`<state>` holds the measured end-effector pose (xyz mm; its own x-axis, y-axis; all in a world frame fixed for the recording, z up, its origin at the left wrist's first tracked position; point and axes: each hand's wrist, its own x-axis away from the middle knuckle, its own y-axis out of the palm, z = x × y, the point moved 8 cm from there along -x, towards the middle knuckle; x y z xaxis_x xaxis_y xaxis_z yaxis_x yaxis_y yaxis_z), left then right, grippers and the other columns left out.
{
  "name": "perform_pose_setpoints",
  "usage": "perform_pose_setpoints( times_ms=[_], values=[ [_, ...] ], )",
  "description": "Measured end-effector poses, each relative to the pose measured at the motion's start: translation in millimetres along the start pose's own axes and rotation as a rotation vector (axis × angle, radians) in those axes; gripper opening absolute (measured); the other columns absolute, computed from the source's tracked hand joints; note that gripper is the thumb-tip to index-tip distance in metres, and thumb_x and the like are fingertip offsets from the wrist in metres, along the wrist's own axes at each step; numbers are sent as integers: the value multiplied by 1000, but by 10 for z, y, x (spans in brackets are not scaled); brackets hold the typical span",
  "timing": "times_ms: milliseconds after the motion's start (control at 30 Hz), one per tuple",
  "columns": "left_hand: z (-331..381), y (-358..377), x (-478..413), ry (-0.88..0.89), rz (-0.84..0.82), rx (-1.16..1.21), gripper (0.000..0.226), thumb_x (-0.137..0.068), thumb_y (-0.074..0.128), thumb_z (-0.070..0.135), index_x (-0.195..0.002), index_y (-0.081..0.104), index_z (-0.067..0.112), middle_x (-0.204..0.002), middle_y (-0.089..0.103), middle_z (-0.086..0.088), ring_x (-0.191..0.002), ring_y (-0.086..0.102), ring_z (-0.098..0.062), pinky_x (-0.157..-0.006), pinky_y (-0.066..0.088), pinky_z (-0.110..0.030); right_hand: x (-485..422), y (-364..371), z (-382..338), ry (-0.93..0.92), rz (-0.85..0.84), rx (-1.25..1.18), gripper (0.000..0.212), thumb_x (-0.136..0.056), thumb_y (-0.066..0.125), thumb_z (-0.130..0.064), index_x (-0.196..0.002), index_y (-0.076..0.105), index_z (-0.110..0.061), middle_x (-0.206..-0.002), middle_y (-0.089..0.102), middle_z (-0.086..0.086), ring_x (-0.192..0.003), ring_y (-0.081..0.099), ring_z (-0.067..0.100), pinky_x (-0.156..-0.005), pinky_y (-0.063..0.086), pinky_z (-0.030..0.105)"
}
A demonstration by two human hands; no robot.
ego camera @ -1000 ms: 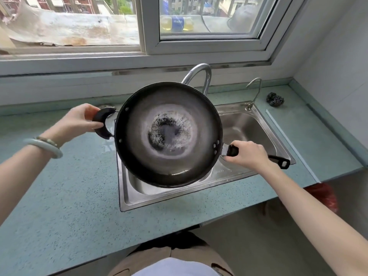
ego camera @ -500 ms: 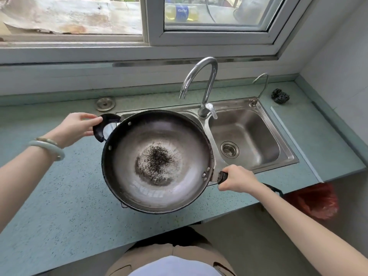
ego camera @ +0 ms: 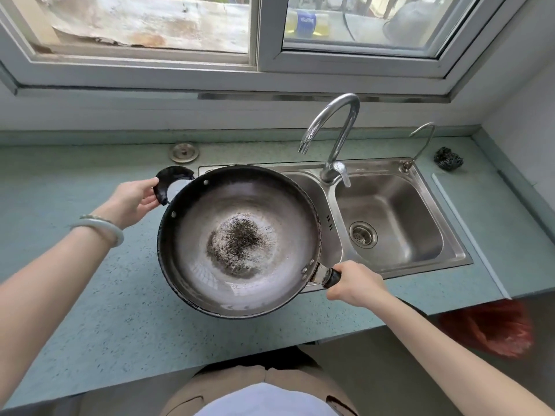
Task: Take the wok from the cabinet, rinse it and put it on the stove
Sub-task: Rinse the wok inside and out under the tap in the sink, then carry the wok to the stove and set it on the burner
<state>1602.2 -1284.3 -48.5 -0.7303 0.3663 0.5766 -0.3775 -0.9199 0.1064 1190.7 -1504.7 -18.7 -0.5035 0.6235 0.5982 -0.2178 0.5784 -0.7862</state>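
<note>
A large dark wok [ego camera: 240,211] with a worn, speckled centre is held level over the left sink basin and the counter's front. My left hand [ego camera: 132,199] grips its curved black loop handle at the upper left. My right hand [ego camera: 357,283] is closed round the long black handle at the lower right. A thin film of water glints in the wok's near side. The left basin is mostly hidden under the wok. No stove is in view.
A steel double sink [ego camera: 420,265] is set in the teal speckled counter [ego camera: 90,325]. A curved tap [ego camera: 339,136] stands behind the wok, with a thin hook tap [ego camera: 423,139] and a black scourer [ego camera: 447,159] to the right. A red bag [ego camera: 486,328] hangs below the counter.
The wok was tilted up on edge over the sink a second ago; it has been lowered to level and brought towards me and to the left. Both hands kept their hold.
</note>
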Motion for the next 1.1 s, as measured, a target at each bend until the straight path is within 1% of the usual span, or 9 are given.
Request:
perform_pose_setpoints(
  times_ms=[133, 233, 333, 467, 600, 733, 867, 1033, 1100],
  values=[
    [-10, -35, 50, -7, 9, -3, 8, -95, 54, 13, -91, 57, 7, -87, 66, -11, -83, 63, -20, -86, 50, -34, -11, -31, -58, 1, 2, 16, 16, -63, 64, -26, -71, 53, -18, -68, 62, -4, -73, 60, 22, -58, 39, 26],
    [22, -79, 96, 38, 31, 42, 9, -95, 55, 12, -88, 57, 7, -62, 71, -4, -71, 68, -17, -76, 53, -31, -45, -56, -81, -9, 5, 17, 20, -62, 64, -27, -76, 58, -15, -67, 64, -5, -75, 63, 22, -59, 40, 26],
    [41, -154, 161, 66, 67, 86, 8, -93, 57, 12, -88, 57, 7, -57, 70, -1, -56, 69, -11, -71, 53, -29, -80, -89, -103, -36, 8, 13, 16, -62, 64, -27, -73, 58, -17, -61, 59, -6, -63, 57, 20, -56, 39, 24],
    [2, -260, 310, 85, 117, 129, 8, -92, 59, 12, -87, 58, 6, -58, 71, -1, -65, 70, -14, -75, 54, -29, -148, -174, -101, -68, 15, 37, 20, -61, 63, -26, -78, 60, -16, -62, 60, -5, -61, 56, 19, -58, 42, 25],
    [-137, -463, 552, 98, 184, 165, 9, -92, 60, 13, -86, 57, 6, -58, 71, -2, -75, 66, -18, -75, 55, -28, -245, -291, -148, -149, 4, 94, 21, -62, 66, -29, -77, 59, -17, -73, 67, -4, -78, 64, 23, -65, 44, 28],
    [-355, -758, 960, 132, 354, 247, 11, -90, 63, 14, -82, 56, 9, -52, 67, 2, -71, 62, -18, -67, 57, -24, -302, -379, -290, -289, -11, 168, 23, -61, 69, -33, -74, 59, -18, -74, 68, -4, -77, 63, 21, -63, 44, 29],
    [-593, -1044, 1495, 178, 489, 331, 15, -89, 64, 13, -78, 55, 12, -49, 65, 5, -69, 60, -17, -66, 56, -27, -285, -389, -477, -396, -46, 242, 18, -61, 63, -25, -77, 62, -17, -66, 67, -7, -58, 61, 9, -51, 39, 21],
    [-1093, -1531, 2364, 230, 689, 447, 14, -88, 65, 12, -77, 56, 14, -52, 67, 4, -68, 63, -16, -70, 56, -30, -220, -303, -915, -630, -33, 407, 21, -60, 68, -31, -77, 62, -19, -76, 67, -2, -77, 62, 22, -58, 44, 26],
    [-1347, -1712, 2728, 240, 776, 490, 15, -88, 65, 11, -76, 57, 15, -55, 67, 3, -65, 63, -14, -74, 56, -35, -160, -221, -1117, -717, -47, 456, 20, -60, 69, -31, -73, 59, -21, -75, 66, -3, -76, 62, 23, -59, 44, 27]
  ],
)
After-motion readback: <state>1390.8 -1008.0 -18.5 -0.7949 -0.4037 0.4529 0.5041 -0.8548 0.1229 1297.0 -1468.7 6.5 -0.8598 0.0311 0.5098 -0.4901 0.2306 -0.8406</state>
